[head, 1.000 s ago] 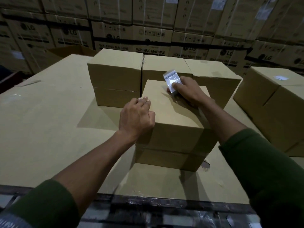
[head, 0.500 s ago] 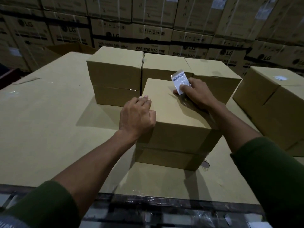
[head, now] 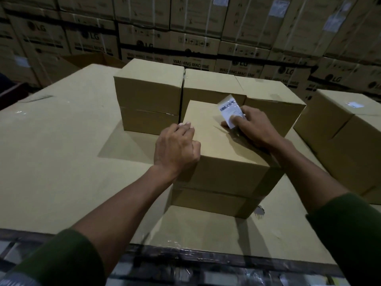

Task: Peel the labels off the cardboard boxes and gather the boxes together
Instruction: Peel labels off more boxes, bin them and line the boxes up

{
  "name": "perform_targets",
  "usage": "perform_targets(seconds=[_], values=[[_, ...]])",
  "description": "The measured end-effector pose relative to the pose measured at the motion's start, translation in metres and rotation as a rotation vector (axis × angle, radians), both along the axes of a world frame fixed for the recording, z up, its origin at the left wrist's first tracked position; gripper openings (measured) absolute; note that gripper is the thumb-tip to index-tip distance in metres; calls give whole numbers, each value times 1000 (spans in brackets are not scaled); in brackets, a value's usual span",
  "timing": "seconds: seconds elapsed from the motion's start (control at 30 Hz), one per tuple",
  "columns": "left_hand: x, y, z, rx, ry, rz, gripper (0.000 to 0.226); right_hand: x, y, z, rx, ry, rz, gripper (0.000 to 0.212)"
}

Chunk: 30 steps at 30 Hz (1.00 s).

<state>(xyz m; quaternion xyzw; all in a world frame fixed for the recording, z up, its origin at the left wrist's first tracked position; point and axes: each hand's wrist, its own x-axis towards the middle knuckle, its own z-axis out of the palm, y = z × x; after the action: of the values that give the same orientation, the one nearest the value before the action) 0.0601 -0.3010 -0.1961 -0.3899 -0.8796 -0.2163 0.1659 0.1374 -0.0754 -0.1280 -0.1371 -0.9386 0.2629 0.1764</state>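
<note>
From the head camera, we take the plain brown cardboard box nearest us (head: 224, 162) as our landmark; it sits on a broad flat cardboard sheet (head: 61, 162). Our left hand (head: 177, 149) curls over the box's left top edge, fingers bent round the corner, bracing it. Our right hand (head: 253, 126) sits at the box's far right top corner, thumb and fingers pinching the white printed rectangular label (head: 229, 110). Most of the label stands up off the box, tilted away from us, its long axis running from the pinch up and to the far left; whether its lower end still sticks we cannot tell. So the label lies at the right hand, across the box top from the left, and we judge the remaining pull belongs to the right hand.

Behind the landmark box, three similar brown boxes (head: 148, 93) stand side by side, touching or nearly so. To its right, well apart, another brown box (head: 338, 120) carries a small white label (head: 354, 104) on top, not yet peeled.
</note>
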Motion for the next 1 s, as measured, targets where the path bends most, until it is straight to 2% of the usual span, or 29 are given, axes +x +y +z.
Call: perform_targets(seconds=[0.1,0.23,0.43,0.57,0.7,0.83,1.0], values=[[-1,0,-1,5,-4,-6,60,-15,6,3,31,2,-64,25],[-2,0,-1,19,0,-18,60,-38,-18,2,7,9,-8,19],[-3,0,-5,53,8,-24,59,-18,-31,-4,5,-12,45,30],[-4,1,-6,68,6,-30,58,-4,-7,-1,2,11,-32,30],[-4,1,-7,54,5,-27,56,-26,0,6,40,-10,-97,24],[-5,0,-7,61,9,-27,55,-43,-23,1,-5,0,-29,26],[-4,0,-7,80,29,-35,56,-18,-23,-7,-38,8,1,24]])
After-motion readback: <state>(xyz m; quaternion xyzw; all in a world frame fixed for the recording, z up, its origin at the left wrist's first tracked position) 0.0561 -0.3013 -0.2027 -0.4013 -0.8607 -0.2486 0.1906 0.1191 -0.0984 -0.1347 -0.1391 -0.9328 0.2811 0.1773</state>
